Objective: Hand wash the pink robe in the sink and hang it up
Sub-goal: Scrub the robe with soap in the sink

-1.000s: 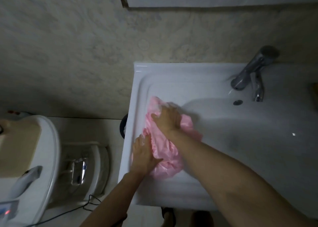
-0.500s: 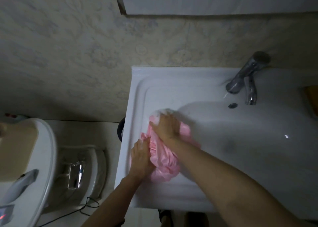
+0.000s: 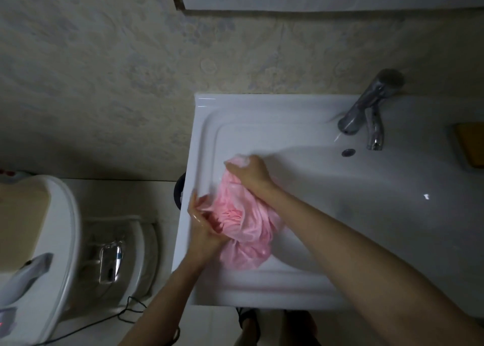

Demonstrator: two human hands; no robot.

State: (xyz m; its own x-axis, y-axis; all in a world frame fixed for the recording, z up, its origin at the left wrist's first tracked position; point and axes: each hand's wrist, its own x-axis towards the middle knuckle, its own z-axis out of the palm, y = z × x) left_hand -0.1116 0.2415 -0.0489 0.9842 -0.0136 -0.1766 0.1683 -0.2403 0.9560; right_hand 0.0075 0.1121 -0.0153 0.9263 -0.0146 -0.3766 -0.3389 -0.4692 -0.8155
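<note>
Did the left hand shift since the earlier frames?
Yes: the left hand slid slightly outward toward the left rim of the sink, gripping the pink robe.

No text, label, brand, number or sign can be read anywhere here.

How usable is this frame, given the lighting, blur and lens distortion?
Head view: dim, flat lighting; the right hand, the left hand and the suds atop the pink robe are softened by motion blur; a small glare speck sits in the sink; the wide lens bows the sink's edges; the tap reads sharp enough.
</note>
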